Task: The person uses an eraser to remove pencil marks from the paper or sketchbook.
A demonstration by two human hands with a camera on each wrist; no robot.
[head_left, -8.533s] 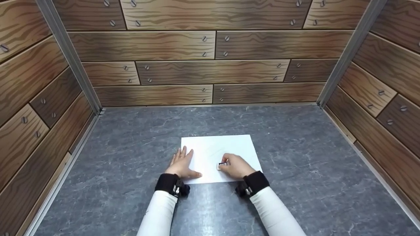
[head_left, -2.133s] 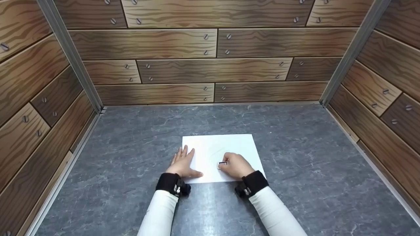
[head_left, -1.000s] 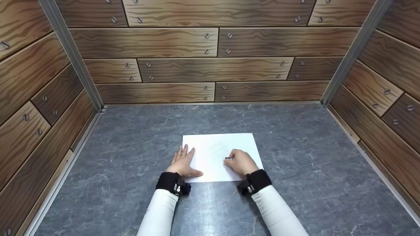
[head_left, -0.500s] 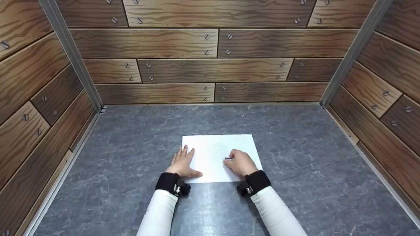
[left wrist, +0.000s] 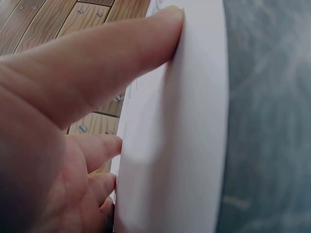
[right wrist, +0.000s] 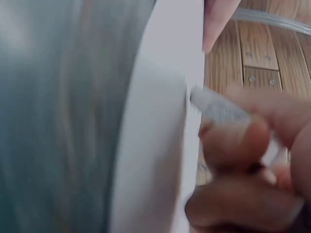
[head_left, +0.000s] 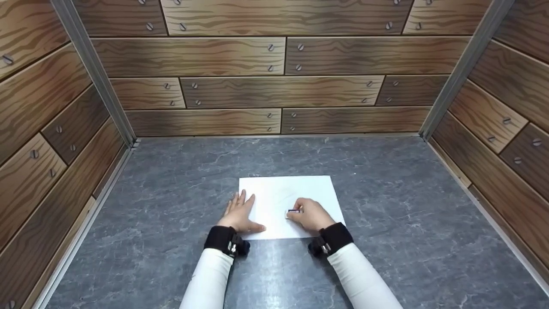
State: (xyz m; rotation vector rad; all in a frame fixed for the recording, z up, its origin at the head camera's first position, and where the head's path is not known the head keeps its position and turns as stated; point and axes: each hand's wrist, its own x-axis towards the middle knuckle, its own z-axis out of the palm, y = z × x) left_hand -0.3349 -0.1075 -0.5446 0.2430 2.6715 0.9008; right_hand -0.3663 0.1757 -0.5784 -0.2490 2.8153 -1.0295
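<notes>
A: Where's the eraser point(head_left: 291, 212)?

B: Near the middle of the paper point(head_left: 270, 219), pinched by the right hand point(head_left: 312, 214) between thumb and fingers. Its white end is at the sheet; blur hides whether it touches.

A: How far along is the rubbing-out, would you say?

B: Partway, I'd judge. Most of the sheet looks white, but faint lines point(head_left: 283, 195) show just beyond the eraser, and the left wrist view catches a few more. How much is already gone, I can't tell.

A: And the left hand point(head_left: 237, 217)?

B: Spread, thumb on the paper, fingers at its left edge, probably steadying it.

A: Around that?

B: Grey tabletop point(head_left: 429, 223), then plank-patterned walls point(head_left: 240, 122).
</notes>
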